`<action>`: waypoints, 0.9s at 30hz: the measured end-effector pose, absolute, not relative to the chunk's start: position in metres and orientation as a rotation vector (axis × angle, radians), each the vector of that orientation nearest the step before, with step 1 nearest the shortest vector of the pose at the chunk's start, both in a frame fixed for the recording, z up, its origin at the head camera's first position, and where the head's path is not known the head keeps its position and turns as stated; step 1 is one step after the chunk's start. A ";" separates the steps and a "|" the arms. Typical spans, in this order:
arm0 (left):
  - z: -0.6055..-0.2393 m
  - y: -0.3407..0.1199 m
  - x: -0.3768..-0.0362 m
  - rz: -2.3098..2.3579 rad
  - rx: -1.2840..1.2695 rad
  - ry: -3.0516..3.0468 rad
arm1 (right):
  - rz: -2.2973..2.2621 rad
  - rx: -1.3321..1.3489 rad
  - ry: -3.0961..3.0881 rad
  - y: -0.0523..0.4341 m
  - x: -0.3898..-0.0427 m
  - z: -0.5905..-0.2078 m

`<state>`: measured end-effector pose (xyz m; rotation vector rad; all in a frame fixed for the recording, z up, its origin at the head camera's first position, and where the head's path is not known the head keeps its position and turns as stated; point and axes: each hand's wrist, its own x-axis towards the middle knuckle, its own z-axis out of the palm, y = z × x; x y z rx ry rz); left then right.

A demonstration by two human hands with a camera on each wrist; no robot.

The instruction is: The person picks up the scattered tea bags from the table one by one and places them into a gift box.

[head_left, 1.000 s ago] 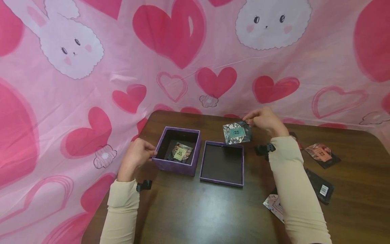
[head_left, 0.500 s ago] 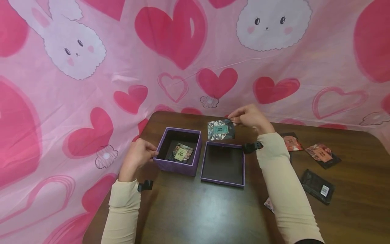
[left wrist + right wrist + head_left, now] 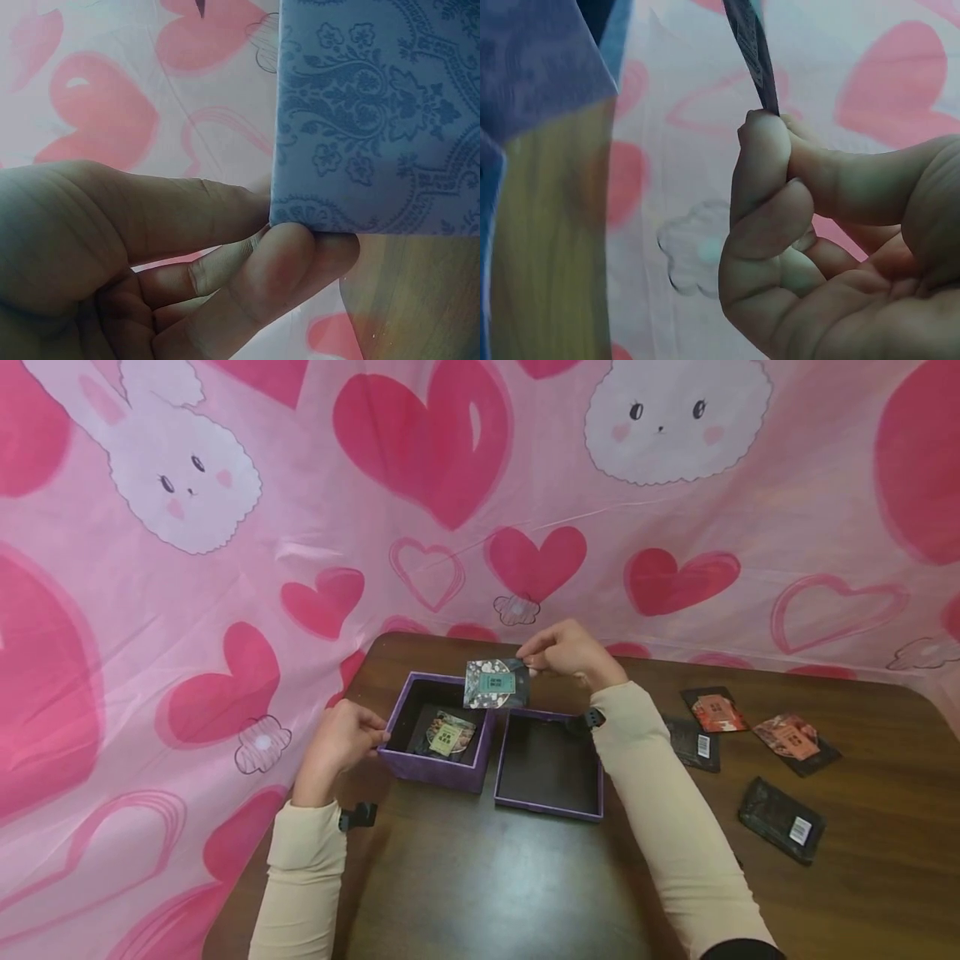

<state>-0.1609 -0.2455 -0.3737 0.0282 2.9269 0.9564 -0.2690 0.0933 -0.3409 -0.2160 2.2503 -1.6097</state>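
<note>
A purple box with a dark inside stands on the table, and a packet with a yellow-green label lies in it. My left hand grips the box's near left corner; in the left wrist view, thumb and fingers meet at the corner of its patterned wall. With thumb and fingertips, my right hand pinches the edge of a dark packet with a teal label. That packet is above the box's far right edge. In the right wrist view it shows edge-on above the pinching fingers.
Right of the box lies a shallow purple-rimmed lid, inside up. Several other packets lie on the right of the table, among them one with a red-orange label and one face down with a barcode. A pink heart-patterned cloth hangs behind.
My right hand has carried the teal-labelled packet left, from behind the lid to over the box's far right edge. The left hand has stayed at the box corner.
</note>
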 end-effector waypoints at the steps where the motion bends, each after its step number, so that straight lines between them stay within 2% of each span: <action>1: -0.373 -0.245 -0.161 0.959 0.027 2.925 | -1.617 -0.214 2.235 0.088 -0.269 -0.341; 12: -0.371 -0.245 -0.161 0.960 0.028 2.911 | -1.659 -0.286 2.130 0.032 -0.265 -0.344; 19: -0.371 -0.244 -0.161 0.957 0.031 2.904 | -1.693 -0.294 2.102 0.024 -0.263 -0.347; 27: -0.372 -0.244 -0.160 0.953 0.035 2.908 | -1.505 -0.328 2.170 0.026 -0.262 -0.355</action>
